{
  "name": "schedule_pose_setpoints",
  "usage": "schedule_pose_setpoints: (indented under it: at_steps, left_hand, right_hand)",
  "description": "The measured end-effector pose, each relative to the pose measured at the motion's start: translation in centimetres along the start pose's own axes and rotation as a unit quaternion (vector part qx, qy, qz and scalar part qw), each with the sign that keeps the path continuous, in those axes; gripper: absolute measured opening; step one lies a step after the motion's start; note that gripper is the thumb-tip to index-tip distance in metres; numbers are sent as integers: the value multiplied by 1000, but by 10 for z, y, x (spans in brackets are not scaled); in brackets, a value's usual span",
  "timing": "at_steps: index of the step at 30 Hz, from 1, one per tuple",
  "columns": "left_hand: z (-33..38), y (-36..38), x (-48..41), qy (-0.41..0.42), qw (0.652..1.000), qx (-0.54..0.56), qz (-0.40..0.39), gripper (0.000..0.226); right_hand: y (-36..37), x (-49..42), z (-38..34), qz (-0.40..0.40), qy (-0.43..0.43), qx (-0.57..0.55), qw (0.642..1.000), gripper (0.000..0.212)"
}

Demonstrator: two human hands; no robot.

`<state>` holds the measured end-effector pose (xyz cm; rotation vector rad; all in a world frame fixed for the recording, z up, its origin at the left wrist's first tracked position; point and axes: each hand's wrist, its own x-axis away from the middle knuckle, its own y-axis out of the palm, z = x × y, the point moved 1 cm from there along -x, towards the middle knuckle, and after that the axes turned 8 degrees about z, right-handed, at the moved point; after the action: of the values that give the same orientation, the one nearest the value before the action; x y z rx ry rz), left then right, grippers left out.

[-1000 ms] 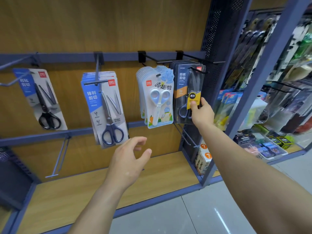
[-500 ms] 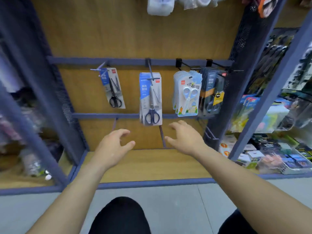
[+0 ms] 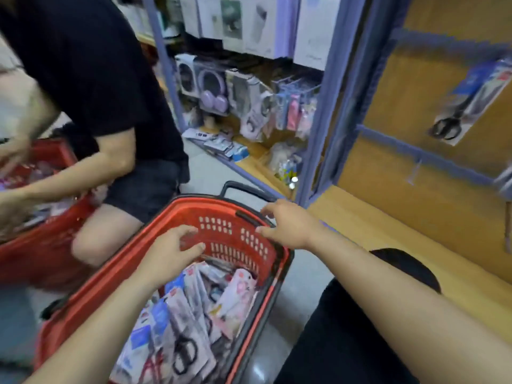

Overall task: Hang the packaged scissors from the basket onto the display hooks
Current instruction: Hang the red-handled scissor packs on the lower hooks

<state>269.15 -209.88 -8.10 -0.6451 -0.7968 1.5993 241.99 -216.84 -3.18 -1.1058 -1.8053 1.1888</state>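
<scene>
Just beneath our left hand (image 3: 173,252), loosely curled and holding nothing, the packaged scissors (image 3: 182,325) lie heaped in the red basket (image 3: 221,210), so we judge we are reaching for the next pack. Our right hand (image 3: 289,225), fingers spread and empty, hovers over the far rim, perhaps to steady it. Beyond it to the right, a wooden shelf (image 3: 401,231) and a blurred display hook (image 3: 414,173) sit below one hung pack (image 3: 468,101).

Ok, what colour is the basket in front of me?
The basket is red, shown best in the head view.

grey floor (image 3: 301,284), red basket (image 3: 213,210) on it
</scene>
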Motion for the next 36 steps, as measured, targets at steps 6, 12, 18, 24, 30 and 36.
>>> schedule_pose_setpoints:
  at_steps: [6, 12, 18, 24, 30, 36]
  left_hand:
    - [-109, 19, 30, -117, 989, -55, -66, 46]
    - [-186, 50, 66, -229, 949, -139, -164, 84]
    - [-202, 76, 73, -301, 938, -57, -160, 122]
    - [-202, 94, 72, -406, 900, 135, -85, 100]
    - [-195, 100, 80, -436, 867, 223, -96, 54]
    - [-191, 74, 70, -414, 874, 251, 31, 32]
  right_hand:
    - [94, -45, -59, -106, -28, -16, 994, 55]
    - [180, -63, -85, -206, 18, -49, 977, 55]
    - [235, -69, -99, -289, 42, -74, 953, 48]
    - [253, -67, -86, -300, 94, -149, 938, 28]
    - [266, -61, -90, -302, 122, -159, 932, 56]
    - [274, -57, -98, -283, 117, -191, 933, 33]
